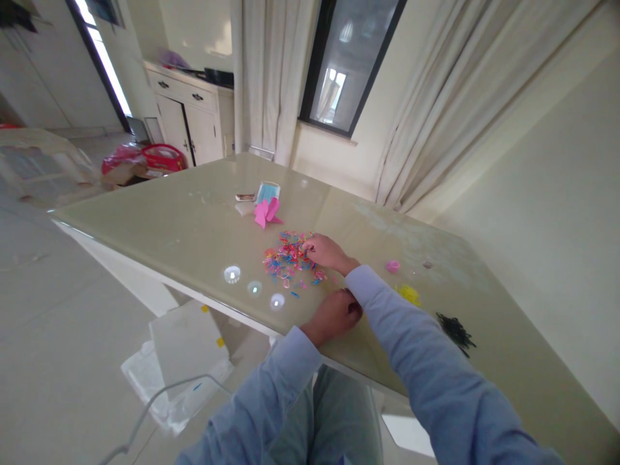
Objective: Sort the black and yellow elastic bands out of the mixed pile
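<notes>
A loose pile of small multicoloured pieces [288, 255] lies on the glossy table [194, 236]. My right hand [325, 250] is at the pile's right edge, fingers pinched together; what they hold, if anything, is too small to name. Nearer the table's front edge, my left hand [335, 316] rests with its fingers curled in, below my right wrist; its contents are hidden. Right of my right forearm are a yellow heap [408, 294], a bundle of black strands [455, 330] and a small pink clump [392, 266].
Behind the pile lie a pink paper piece [266, 212], a blue face mask [268, 192] and a small flat item [245, 197]. Three round bright spots [232, 274] show near the front edge. A white board and plastic [186, 342] lie on the floor at the left.
</notes>
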The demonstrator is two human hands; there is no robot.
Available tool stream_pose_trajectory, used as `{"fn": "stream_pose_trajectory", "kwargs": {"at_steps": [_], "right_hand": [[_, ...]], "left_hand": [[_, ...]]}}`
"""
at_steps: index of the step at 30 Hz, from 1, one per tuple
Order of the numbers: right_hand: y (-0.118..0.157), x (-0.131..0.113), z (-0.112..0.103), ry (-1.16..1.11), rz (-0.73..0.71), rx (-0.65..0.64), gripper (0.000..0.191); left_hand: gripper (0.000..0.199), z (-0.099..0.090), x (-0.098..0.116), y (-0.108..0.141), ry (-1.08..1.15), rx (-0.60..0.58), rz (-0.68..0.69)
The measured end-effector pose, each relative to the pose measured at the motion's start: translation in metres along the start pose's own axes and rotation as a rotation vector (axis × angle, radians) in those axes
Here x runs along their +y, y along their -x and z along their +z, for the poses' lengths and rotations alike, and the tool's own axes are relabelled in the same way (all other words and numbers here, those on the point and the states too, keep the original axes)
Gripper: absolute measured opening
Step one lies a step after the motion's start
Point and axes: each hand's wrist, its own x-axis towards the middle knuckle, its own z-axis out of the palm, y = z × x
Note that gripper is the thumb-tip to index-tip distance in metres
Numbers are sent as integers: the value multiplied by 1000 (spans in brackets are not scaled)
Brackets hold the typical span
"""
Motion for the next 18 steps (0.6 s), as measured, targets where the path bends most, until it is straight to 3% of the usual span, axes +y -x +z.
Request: {"fn": "stream_pose_trajectory", "kwargs": {"at_steps": [7,18], "right_hand": [[-3,5,7,12,-9,-31,17],[2,9,4,-43,-25,41,11]], "left_hand": [[26,4,-2,-1,-45,-11,-16],[25,2,1,-1,-53,-2,35]]}}
